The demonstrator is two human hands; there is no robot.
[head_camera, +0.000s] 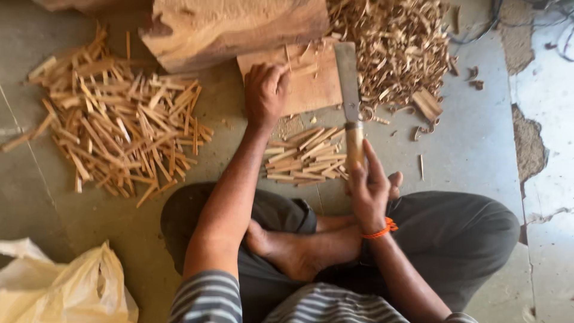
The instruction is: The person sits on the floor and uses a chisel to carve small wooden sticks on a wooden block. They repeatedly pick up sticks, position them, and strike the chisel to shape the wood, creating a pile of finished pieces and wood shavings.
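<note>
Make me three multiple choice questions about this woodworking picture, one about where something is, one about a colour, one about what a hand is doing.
1. Where does the biggest pile of cut sticks lie?
A. On the person's left
B. On the person's right
C. In the plastic bag

2. What colour is the band on the right wrist?
A. Blue
B. Orange
C. White

3. What is the right hand doing?
A. Resting empty on the floor
B. Holding a stick
C. Gripping the handle of the knife

Answers:
1. A, the pile spreads over the floor left of the left hand.
2. B, the band is bright orange.
3. C, its fingers close round the wooden handle, blade pointing away over the wooden block.
</note>
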